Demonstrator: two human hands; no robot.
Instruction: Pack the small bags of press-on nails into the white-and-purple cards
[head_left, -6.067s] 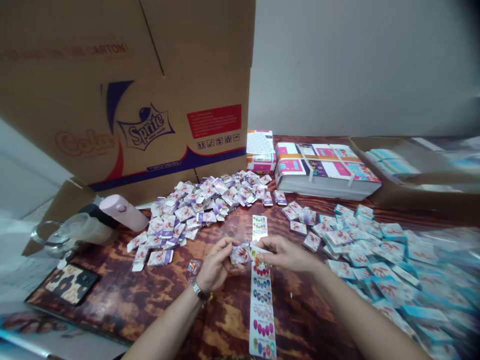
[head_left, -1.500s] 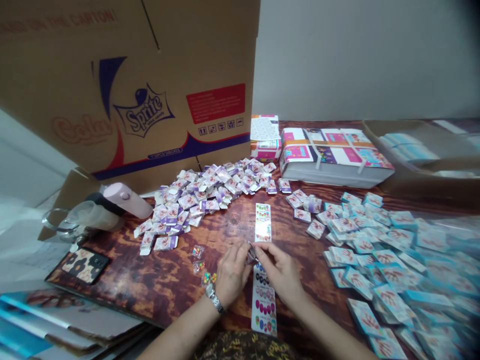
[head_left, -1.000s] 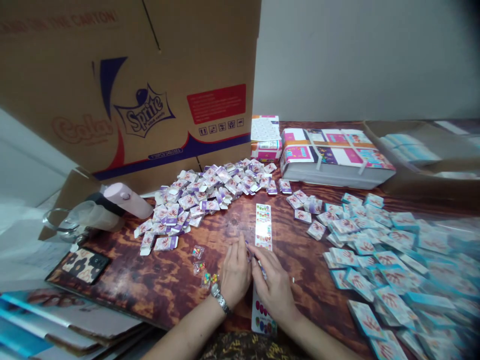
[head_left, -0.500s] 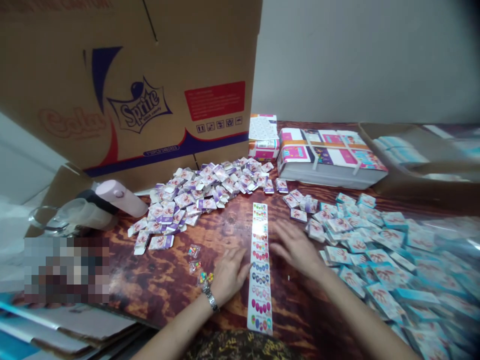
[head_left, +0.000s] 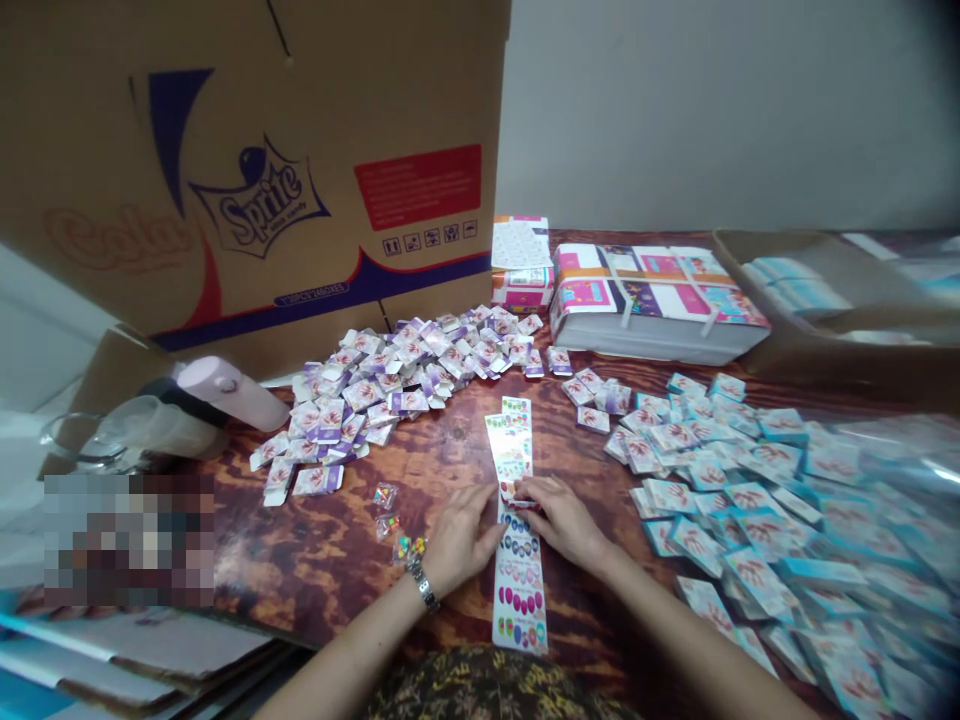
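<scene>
A long strip of nail stickers, printed with rows of coloured nail shapes, lies lengthwise before me. Its upper part shows two layers fanned slightly apart, one slanting left. My right hand pinches the strip near the middle, where it looks bent. On the left edge, my left hand, with a metal watch at the wrist, grips it between thumb and fingers; the exact contact is partly hidden. Several small clear packets with colourful bits lie just left of that hand.
Small purple-and-white boxes are heaped behind, against a large carton. Blue-and-white boxes spread over the right. A strapped printed stack and an open brown box stand at the back. Cups lie at left.
My right hand has moved left onto the strip and closed on it. The strip's upper part now shows a second layer slanting left. My left hand stays at the left edge.
</scene>
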